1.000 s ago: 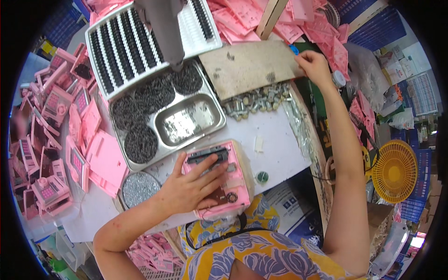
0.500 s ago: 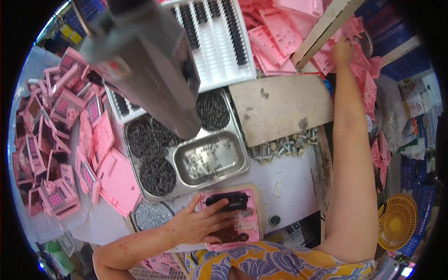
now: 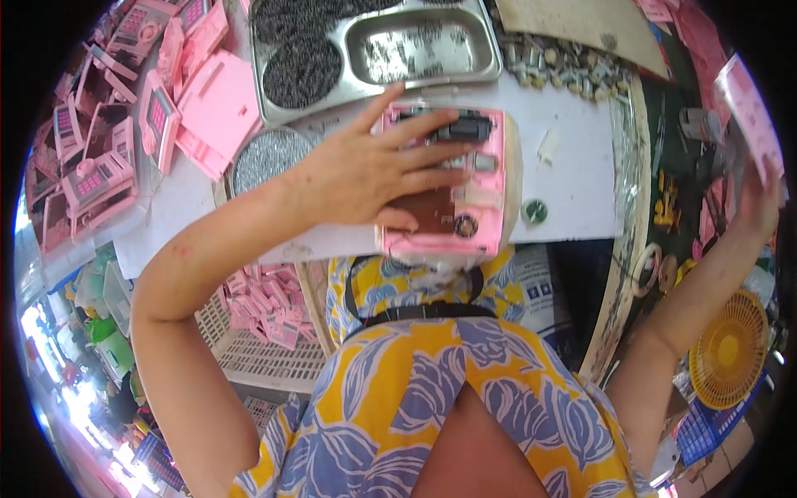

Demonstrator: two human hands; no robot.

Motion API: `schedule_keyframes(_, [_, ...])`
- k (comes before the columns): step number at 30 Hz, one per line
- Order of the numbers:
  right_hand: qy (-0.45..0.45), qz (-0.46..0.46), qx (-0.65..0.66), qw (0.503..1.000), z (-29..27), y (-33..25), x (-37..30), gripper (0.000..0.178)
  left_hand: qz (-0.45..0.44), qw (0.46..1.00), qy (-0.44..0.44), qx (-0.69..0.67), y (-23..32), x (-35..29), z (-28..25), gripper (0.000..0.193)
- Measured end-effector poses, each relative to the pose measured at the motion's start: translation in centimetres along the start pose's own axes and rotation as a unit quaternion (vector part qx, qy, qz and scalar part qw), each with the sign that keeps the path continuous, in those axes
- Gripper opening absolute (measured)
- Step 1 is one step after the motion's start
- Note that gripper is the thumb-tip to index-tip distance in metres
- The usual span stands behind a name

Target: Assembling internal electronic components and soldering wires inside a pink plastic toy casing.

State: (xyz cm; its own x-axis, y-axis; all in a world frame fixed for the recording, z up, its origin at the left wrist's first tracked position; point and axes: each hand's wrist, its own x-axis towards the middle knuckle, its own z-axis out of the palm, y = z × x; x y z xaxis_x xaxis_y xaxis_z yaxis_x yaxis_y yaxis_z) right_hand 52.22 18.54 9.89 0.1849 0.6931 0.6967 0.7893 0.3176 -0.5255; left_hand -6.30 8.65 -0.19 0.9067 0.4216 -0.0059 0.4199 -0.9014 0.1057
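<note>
My left hand (image 3: 378,170) lies with its fingers spread across an open pink plastic housing (image 3: 491,234) on the white worktop. Inside the housing are a black rectangular part (image 3: 470,128) near its far edge, a brown board (image 3: 427,213) and a small round black piece (image 3: 466,226). Far out to the right, my right hand (image 3: 757,199) is closed on the lower end of a flat pink plastic panel (image 3: 751,120), raised upright. Some of the right fingers are hidden or blurred.
Beyond the housing stands a metal tray (image 3: 374,93) of small dark screws. A round dish of silvery bits (image 3: 267,159) sits to the left, near heaped pink toy-like assemblies (image 3: 104,178). Small metal cylinders (image 3: 564,66) lie at the far right; a yellow basket (image 3: 730,349) stands lower right.
My right hand has come back from the far pile of pink panels and now holds one at the right. My left hand stays on the housing; the view has tilted nearer.
</note>
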Motion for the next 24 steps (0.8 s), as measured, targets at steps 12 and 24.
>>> schedule_keyframes(12, [-0.306, -0.167, 0.192, 0.917, 10.7, -28.3, -19.5, 0.065, -0.192, 0.544, 0.410, -0.706, 8.8, 2.2, -2.2, 0.059])
schedule_keyframes(24, [-0.281, 0.273, 0.360, 0.847, 11.8, -27.1, -20.5, 0.067, -0.306, 0.752, 0.383, -0.441, 4.9, 1.9, -1.9, 0.086])
